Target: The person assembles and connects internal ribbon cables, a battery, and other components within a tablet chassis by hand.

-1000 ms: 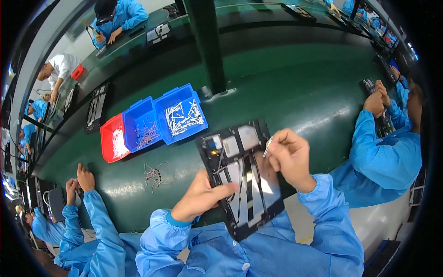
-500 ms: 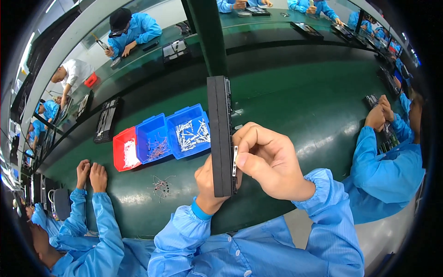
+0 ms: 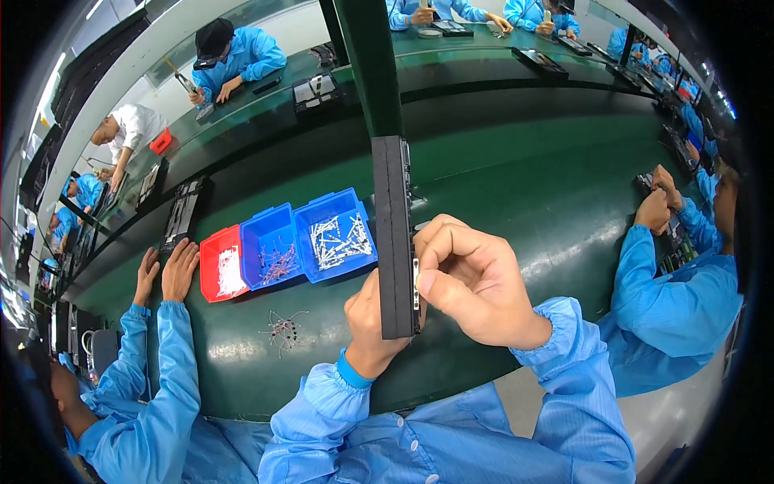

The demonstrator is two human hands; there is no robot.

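Observation:
I hold a flat black device panel [image 3: 393, 234] upright and edge-on above the green bench. My left hand [image 3: 372, 323] supports its lower edge from behind. My right hand [image 3: 472, 278] grips its right side, thumb and fingers pinched at the panel's edge near a small light part. To the left on the bench stand two blue bins [image 3: 310, 242] with small metal parts and a red bin [image 3: 221, 264] with white pieces. A few loose small parts [image 3: 282, 329] lie in front of the bins.
A co-worker's two hands [image 3: 165, 270] rest on the bench at my left. Another person in blue [image 3: 677, 274] works at my right. A green post [image 3: 367, 64] rises behind the panel. More workers and dark devices line the far benches.
One second ago the panel lay flat under my hands; it has been tipped up onto its edge and is now held vertical, a little higher than half a second ago.

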